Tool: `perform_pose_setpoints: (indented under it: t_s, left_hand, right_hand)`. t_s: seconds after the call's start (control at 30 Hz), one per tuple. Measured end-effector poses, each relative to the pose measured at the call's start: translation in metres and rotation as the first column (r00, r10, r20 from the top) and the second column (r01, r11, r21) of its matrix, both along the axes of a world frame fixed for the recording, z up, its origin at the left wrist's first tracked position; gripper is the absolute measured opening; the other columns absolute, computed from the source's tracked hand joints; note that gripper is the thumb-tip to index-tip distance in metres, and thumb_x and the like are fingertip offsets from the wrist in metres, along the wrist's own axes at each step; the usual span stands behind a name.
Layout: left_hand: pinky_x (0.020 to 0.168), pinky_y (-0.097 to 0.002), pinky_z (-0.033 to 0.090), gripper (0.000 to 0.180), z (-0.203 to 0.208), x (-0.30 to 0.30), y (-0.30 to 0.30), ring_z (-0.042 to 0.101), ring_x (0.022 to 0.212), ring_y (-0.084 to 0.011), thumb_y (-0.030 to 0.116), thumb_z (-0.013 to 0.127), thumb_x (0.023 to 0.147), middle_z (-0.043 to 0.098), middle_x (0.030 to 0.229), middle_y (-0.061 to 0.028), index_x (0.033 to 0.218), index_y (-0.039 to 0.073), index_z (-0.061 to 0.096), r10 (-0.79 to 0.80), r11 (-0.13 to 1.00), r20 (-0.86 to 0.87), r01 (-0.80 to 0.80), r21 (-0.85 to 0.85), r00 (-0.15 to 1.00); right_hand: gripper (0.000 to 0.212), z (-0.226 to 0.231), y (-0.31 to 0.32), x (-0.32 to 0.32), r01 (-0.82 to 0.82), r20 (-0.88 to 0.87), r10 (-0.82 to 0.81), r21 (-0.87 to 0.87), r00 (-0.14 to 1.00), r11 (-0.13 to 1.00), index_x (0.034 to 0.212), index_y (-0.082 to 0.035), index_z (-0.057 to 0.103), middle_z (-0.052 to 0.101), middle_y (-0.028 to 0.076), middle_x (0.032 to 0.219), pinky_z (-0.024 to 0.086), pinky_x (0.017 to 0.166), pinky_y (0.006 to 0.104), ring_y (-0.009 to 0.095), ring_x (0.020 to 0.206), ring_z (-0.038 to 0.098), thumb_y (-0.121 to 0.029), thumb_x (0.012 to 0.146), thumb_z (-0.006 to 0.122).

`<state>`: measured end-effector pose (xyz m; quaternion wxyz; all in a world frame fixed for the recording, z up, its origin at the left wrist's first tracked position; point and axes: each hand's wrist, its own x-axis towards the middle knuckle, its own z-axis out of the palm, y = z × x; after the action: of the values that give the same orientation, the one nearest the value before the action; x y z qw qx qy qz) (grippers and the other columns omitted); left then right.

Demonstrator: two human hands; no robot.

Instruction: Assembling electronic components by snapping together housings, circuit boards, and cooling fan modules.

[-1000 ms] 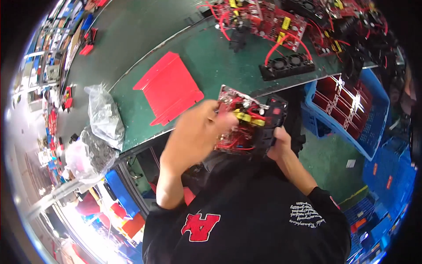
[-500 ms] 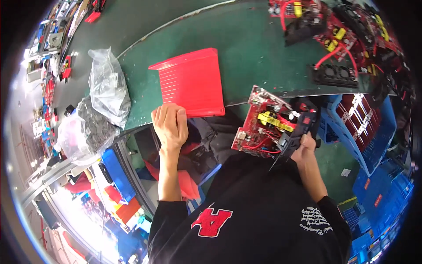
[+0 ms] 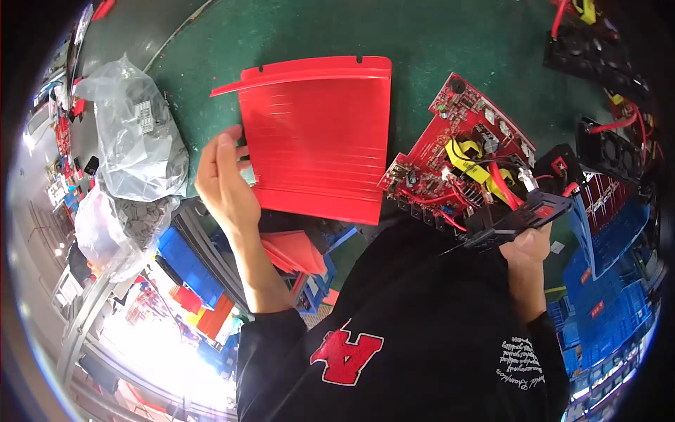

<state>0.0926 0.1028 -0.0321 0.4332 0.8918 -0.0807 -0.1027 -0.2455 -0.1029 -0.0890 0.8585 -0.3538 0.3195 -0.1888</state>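
Observation:
My right hand (image 3: 529, 245) grips a red circuit board (image 3: 460, 162) by its black fan end; the board carries yellow and red wires and is tilted over the green bench (image 3: 450, 42). A flat red ribbed metal cover (image 3: 320, 137) lies on the bench in front of me. My left hand (image 3: 223, 181) is at the cover's left edge, fingers apart, holding nothing; I cannot tell whether it touches the cover.
Clear plastic bags of small parts (image 3: 133, 141) lie at the left. More red boards with black fans (image 3: 605, 63) sit at the far right. Blue bins (image 3: 605, 232) stand at the right below the bench, and blue and red bins (image 3: 190, 274) under its front edge.
My left hand let go of the circuit board and moved left to the red cover's edge. The view shifted, so the cover now lies nearer and central. My right hand still holds the board.

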Motion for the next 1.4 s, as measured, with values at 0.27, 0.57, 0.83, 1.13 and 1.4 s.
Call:
perform_pose_setpoints:
  t_s: [0.27,0.57,0.83,1.13,1.4]
  left_hand:
    - [0.066,-0.0253,0.052,0.025,0.005,0.000,-0.006,0.064,0.080,-0.0136,0.017,0.059,0.093,0.069,0.091,-0.0091,0.099,-0.005,0.068,0.036,0.997,-0.002,-0.035,0.066,0.999]
    - [0.065,-0.0263,0.055,0.027,0.006,0.004,-0.001,0.065,0.081,-0.0151,0.019,0.058,0.092,0.068,0.094,-0.0115,0.099,-0.006,0.068,0.079,0.995,-0.017,-0.078,0.064,0.997]
    - [0.064,-0.0254,0.054,0.026,0.003,0.003,-0.004,0.064,0.081,-0.0141,0.018,0.060,0.091,0.068,0.092,-0.0106,0.100,-0.005,0.068,0.064,0.994,0.020,-0.066,0.086,0.998]
    - [0.061,-0.0238,0.053,0.024,0.003,-0.005,-0.006,0.063,0.078,-0.0134,0.016,0.060,0.091,0.066,0.088,-0.0097,0.099,-0.006,0.067,0.076,0.996,-0.026,-0.075,0.042,0.997]
    - [0.060,-0.0237,0.052,0.025,0.005,-0.002,-0.005,0.064,0.078,-0.0133,0.017,0.059,0.092,0.066,0.089,-0.0091,0.100,-0.006,0.065,0.071,0.995,-0.028,-0.069,0.072,0.997]
  right_hand:
    - [0.083,0.031,-0.004,0.035,-0.094,-0.251,0.110,0.077,0.962,0.993,0.122,0.000,0.048,0.061,0.009,0.108,0.052,0.083,0.0339,0.020,0.094,0.063,-0.024,0.056,0.092]
    - [0.088,0.041,-0.012,0.050,-0.040,-0.276,0.052,0.047,0.960,0.998,0.123,0.002,0.047,0.060,0.009,0.108,0.051,0.082,0.0319,0.019,0.094,0.062,-0.028,0.054,0.093]
    - [0.092,0.056,-0.023,0.060,-0.101,-0.349,0.141,0.129,0.927,0.986,0.122,0.005,0.047,0.063,0.011,0.104,0.052,0.078,0.0302,0.019,0.088,0.064,-0.024,0.049,0.094]
    - [0.074,0.060,-0.034,0.073,-0.166,-0.099,0.165,0.006,0.981,0.986,0.124,0.002,0.050,0.060,0.008,0.116,0.046,0.093,0.0339,0.017,0.108,0.057,-0.004,0.060,0.086]
    - [0.065,0.059,-0.040,0.086,-0.199,-0.044,0.203,0.082,0.978,0.977,0.118,0.000,0.054,0.061,0.005,0.108,0.046,0.088,0.0304,0.014,0.099,0.057,-0.008,0.063,0.087]
